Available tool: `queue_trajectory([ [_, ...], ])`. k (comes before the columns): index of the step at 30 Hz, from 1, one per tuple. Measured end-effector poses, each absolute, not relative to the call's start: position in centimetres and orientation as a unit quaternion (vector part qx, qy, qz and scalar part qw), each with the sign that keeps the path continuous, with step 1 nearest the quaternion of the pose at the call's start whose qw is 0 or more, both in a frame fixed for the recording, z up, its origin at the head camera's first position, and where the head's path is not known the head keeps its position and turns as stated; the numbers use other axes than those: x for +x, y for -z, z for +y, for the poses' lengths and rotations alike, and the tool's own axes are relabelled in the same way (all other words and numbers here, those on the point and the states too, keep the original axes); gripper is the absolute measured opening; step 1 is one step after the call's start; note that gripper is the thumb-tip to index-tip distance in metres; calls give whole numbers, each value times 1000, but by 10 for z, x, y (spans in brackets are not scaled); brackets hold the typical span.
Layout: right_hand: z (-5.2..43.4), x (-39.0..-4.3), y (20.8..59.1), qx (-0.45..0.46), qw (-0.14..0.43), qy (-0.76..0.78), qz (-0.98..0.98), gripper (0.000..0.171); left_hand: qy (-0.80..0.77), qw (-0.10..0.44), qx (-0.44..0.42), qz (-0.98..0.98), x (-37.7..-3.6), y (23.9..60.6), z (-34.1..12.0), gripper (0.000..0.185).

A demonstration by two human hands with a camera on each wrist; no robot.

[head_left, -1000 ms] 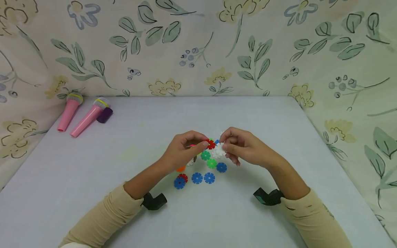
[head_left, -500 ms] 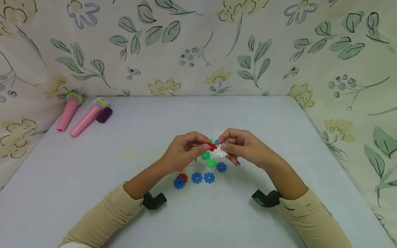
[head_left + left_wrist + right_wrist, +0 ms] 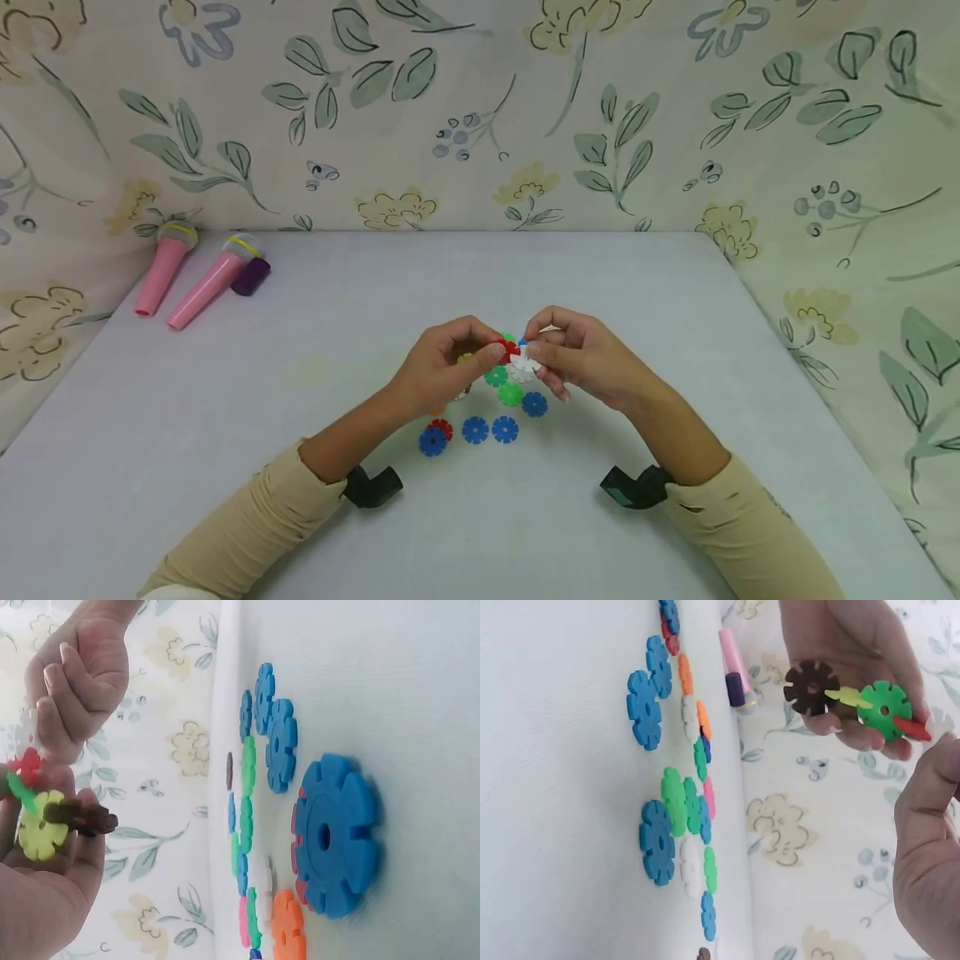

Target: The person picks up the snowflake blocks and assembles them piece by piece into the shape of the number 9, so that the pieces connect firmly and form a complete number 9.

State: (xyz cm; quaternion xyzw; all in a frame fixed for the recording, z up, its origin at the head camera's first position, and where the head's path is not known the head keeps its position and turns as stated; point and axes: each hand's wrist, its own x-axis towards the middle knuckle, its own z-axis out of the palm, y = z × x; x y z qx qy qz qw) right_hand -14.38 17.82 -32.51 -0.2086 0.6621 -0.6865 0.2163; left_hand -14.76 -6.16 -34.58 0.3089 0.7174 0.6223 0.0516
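Two pink microphones (image 3: 187, 273) far left — loose discs (image 3: 476, 430) below both hands (image 3: 510, 360).

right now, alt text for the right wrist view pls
The left hand holds a chain of interlocked discs, brown, yellow, green and red, beside the right hand. Loose discs of many colours lie on the pale table.

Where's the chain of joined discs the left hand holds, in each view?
Head: joined discs at centre, between both hands.
Left wrist: far left, in the left hand.
Right wrist: top right, brown to red.
Shared landmark: loose blue disc on the table.
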Motion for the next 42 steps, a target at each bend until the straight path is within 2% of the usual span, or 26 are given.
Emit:
queue_trajectory([
  [5, 173, -143, 326, -168, 217, 690, 669, 25, -627, 94, 289, 718, -148, 345, -61, 18],
  [9, 170, -144, 330, -159, 202, 660, 706, 25, -643, 100, 251, 717, -149, 342, -64, 21],
  [14, 166, -145, 345, -231, 139, 422, 866, 17, -631, 101, 230, 734, -151, 338, -68, 26],
  [17, 160, -143, 353, -250, 127, 293, 914, 24, -610, 104, 223, 753, -151, 337, -67, 32],
  [20, 155, -141, 358, -244, 131, 245, 929, 30, -589, 105, 228, 768, -151, 339, -65, 38],
  [32, 148, -138, 364, -251, 87, 179, 947, 27, -560, 99, 257, 781, -152, 340, -69, 31],
  [42, 148, -141, 364, -230, 127, 235, 936, 26, -558, 65, 228, 796, -155, 330, -75, 32],
])
